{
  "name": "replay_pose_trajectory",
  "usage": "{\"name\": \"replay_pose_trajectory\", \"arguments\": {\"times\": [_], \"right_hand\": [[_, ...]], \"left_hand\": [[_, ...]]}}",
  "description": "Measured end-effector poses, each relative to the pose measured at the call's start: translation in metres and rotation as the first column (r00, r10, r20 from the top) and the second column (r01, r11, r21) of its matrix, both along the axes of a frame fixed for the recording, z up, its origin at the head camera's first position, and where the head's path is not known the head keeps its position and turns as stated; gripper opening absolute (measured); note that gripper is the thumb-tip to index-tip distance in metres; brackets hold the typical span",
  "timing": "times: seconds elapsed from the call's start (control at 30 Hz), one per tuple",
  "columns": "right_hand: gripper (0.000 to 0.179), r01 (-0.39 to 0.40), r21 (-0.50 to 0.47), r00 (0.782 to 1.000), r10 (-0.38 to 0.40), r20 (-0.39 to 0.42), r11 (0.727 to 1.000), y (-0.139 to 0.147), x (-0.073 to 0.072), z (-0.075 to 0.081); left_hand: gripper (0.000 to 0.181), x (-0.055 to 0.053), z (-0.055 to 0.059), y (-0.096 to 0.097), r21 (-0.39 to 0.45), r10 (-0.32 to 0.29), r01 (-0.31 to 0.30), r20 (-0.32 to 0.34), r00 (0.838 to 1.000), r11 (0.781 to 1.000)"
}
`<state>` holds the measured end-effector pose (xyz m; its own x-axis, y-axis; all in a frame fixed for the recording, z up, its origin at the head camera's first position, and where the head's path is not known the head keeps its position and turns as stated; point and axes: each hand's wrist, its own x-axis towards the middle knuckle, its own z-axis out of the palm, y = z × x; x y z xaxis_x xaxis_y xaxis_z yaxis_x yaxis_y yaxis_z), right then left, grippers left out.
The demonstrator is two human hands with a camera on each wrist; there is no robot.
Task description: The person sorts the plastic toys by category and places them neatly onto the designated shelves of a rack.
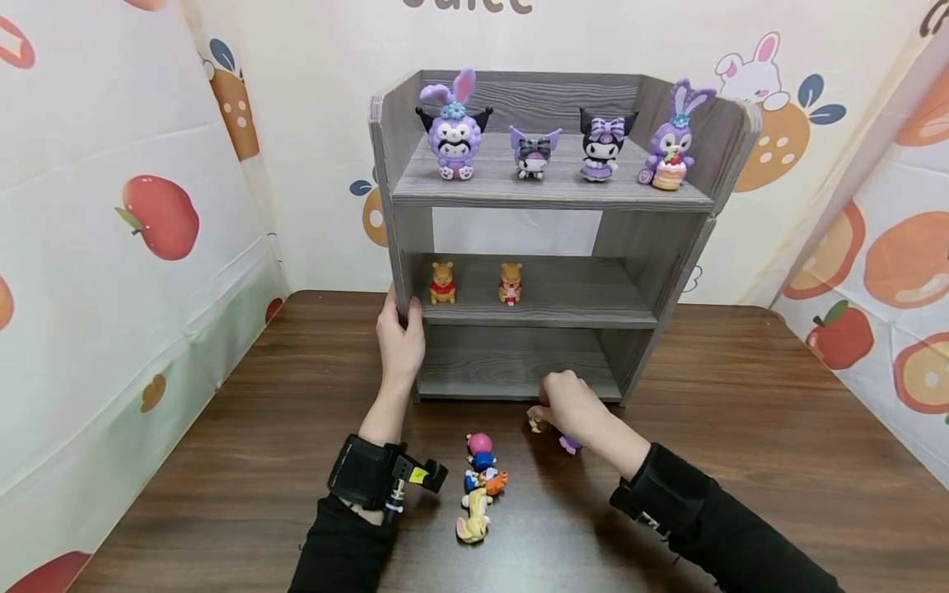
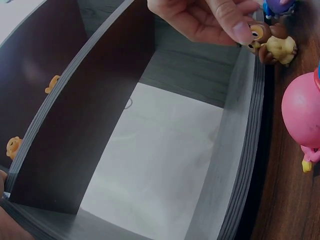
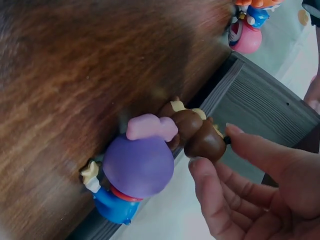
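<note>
My left hand (image 1: 400, 342) grips the left side panel of the grey wooden shelf (image 1: 544, 317); a bit of that hand shows at the left wrist view's lower left. My right hand (image 1: 571, 403) is low at the shelf's front edge. Its thumb and finger pinch the head of a small brown-and-cream figurine (image 2: 272, 44) with big eyes, seen also as a brown figurine (image 3: 202, 140) in the right wrist view. Beside it on the table lies a purple-headed figurine (image 3: 140, 165) with a pink top and blue body.
Several figurines (image 1: 480, 486) lie in a row on the brown table (image 1: 311, 412), with a pink-headed one (image 2: 302, 110) nearest the shelf. Two bear figurines (image 1: 442, 284) sit on the middle shelf. Purple and black figurines (image 1: 455, 140) stand along the top shelf.
</note>
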<state>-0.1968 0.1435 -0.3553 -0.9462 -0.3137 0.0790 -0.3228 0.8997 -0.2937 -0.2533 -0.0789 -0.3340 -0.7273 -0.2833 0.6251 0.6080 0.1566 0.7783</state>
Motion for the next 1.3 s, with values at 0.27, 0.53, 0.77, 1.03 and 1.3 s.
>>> {"name": "replay_pose_trajectory", "arguments": {"times": [0.27, 0.53, 0.77, 1.03, 1.3], "right_hand": [[0.009, -0.179, -0.064, 0.984, 0.179, -0.005, 0.982, 0.009, -0.002, 0.002], [0.010, -0.262, -0.103, 0.965, 0.264, 0.008, 0.960, 0.014, -0.004, 0.003], [0.020, -0.253, -0.078, 0.967, 0.254, 0.013, 0.964, 0.013, -0.001, 0.001], [0.037, -0.149, -0.046, 0.985, 0.152, 0.076, 0.988, 0.005, 0.007, -0.008], [0.035, -0.169, 0.018, 0.985, 0.169, -0.032, 0.986, 0.002, 0.009, -0.014]], "left_hand": [[0.042, -0.001, 0.001, 0.000, -0.009, -0.010, 0.010, 0.002, 1.000, 1.000], [0.042, -0.002, 0.001, 0.000, -0.010, -0.012, 0.012, 0.001, 1.000, 1.000], [0.042, -0.001, 0.001, 0.000, -0.004, -0.013, 0.013, -0.003, 1.000, 1.000], [0.042, 0.000, 0.000, -0.001, -0.003, -0.003, 0.003, 0.002, 1.000, 1.000], [0.040, -0.001, -0.002, -0.001, -0.009, 0.000, 0.000, -0.007, 1.000, 1.000]]}}
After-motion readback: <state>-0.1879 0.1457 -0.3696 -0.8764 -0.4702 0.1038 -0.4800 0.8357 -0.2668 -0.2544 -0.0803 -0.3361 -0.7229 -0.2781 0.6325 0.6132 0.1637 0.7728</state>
